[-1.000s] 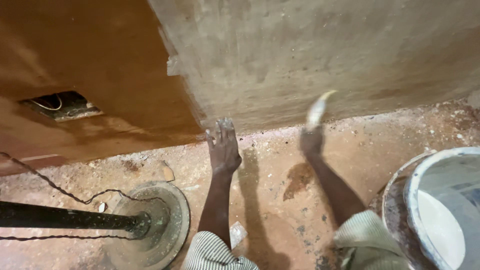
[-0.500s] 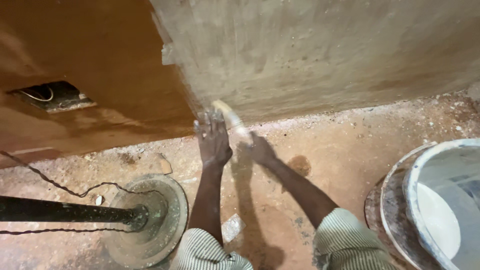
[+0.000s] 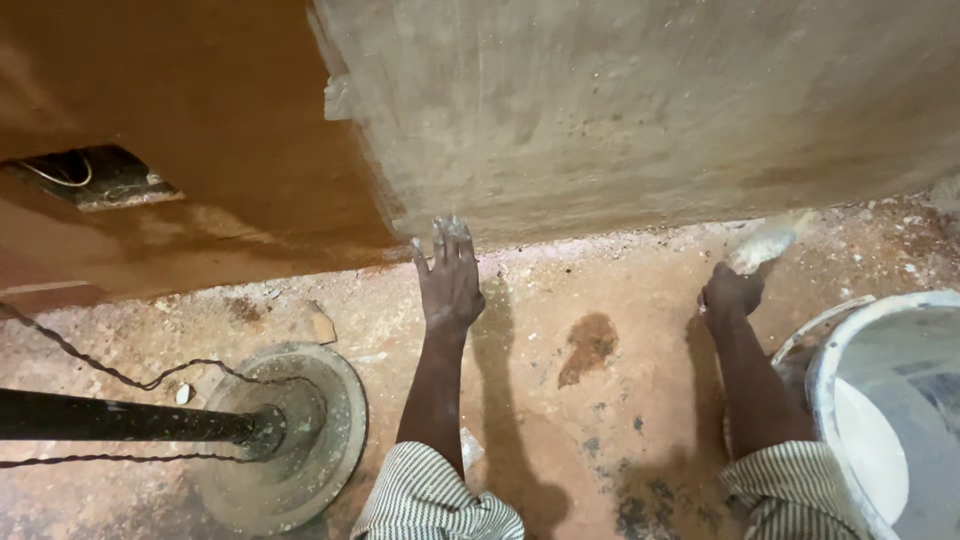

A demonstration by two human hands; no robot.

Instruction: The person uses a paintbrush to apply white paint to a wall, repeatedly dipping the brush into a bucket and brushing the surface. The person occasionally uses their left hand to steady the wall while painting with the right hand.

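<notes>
Head view, looking straight down: the grey plastered wall (image 3: 640, 110) meets the reddish floor (image 3: 560, 420), and the lower stretch of plaster reads smooth and evenly coated, so by my judgement the bulk of this patch is covered. What looks left is the bottom edge, where crumbs of mortar lie along the joint, and the brown unplastered face (image 3: 180, 120) to the left with its open socket hole (image 3: 85, 175).

The left hand (image 3: 450, 280) is flat, fingers spread and unclenched, grasping nothing, fingertips touching the base of the wall; the arm runs straight out from a striped sleeve (image 3: 430, 495). The right hand (image 3: 730, 295) is clenched around the handle of a trowel (image 3: 765, 243), whose pale, smeared blade angles up toward the wall's foot, just beside the joint. That forearm stretches forward too, wrist low to the floor.

Near the right elbow sits a white bucket (image 3: 850, 330) of mix. At left, a black pole (image 3: 110, 420) stands on a round base (image 3: 340, 410), wire trailing.
</notes>
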